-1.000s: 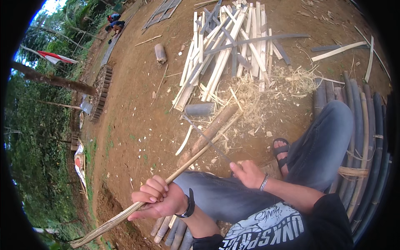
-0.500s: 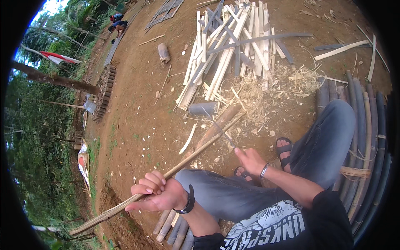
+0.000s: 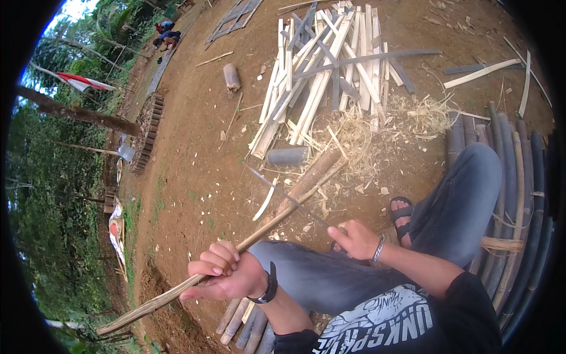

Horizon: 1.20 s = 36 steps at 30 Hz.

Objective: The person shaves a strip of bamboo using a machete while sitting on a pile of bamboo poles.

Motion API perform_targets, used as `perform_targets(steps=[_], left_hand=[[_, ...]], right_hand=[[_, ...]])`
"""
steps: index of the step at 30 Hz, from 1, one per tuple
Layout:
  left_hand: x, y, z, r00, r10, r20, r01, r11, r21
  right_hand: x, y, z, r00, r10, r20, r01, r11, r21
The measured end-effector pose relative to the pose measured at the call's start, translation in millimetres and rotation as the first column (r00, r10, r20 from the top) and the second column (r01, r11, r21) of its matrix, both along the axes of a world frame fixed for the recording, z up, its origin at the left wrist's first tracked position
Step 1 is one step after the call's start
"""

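My left hand (image 3: 227,273) is closed around a long split bamboo strip (image 3: 268,227). The strip slants from the lower left up to the shavings, its far end lying by a short brown log (image 3: 321,170). In my right hand (image 3: 356,239) is a long thin-bladed knife (image 3: 289,197); my fingers hide its handle. The blade crosses the strip beyond my left hand and points to the upper left. Whether its edge touches the strip, I cannot tell.
Split bamboo strips (image 3: 330,65) lie heaped ahead, with curly shavings (image 3: 374,133) before them. A dark bamboo piece (image 3: 287,156) lies beside the log. Bamboo poles (image 3: 519,194) line my right side. Cut poles (image 3: 242,321) lie below my left arm. Two people (image 3: 167,36) crouch far off.
My right hand has drawn back slightly toward me. The knife blade has slid down along the strip, closer to my left hand, which keeps its grip and barely shifts.
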<state>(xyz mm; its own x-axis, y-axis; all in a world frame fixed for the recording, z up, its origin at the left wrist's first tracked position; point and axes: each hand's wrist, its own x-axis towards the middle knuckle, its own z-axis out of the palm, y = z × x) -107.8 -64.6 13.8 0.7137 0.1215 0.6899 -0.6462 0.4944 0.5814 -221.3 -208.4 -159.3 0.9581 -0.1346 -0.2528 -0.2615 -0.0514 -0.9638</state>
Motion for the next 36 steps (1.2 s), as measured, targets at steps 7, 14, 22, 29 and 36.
perform_targets(steps=[7,14,22,29,36], left_hand=[[-4,4,-3,0.999,0.025,-0.022,-0.026,0.999,-0.024],[-4,-2,0,1.0,0.018,-0.023,-0.018,1.0,-0.022],[0,-1,1,0.998,0.034,-0.049,-0.036,0.999,-0.031],[2,-2,1,0.999,0.038,-0.033,-0.039,0.999,-0.025],[0,-1,0,0.997,0.056,-0.045,-0.058,0.998,-0.031]], right_hand=[[-2,8,11,1.0,-0.003,-0.016,0.002,0.999,-0.051],[1,7,5,0.997,-0.044,0.059,0.049,0.995,-0.091],[4,4,-20,0.999,-0.038,-0.019,0.039,0.998,0.051],[-2,-6,-8,0.983,-0.021,-0.184,0.048,0.988,0.147],[8,-15,-24,0.979,-0.1,-0.175,0.123,0.985,0.123]])
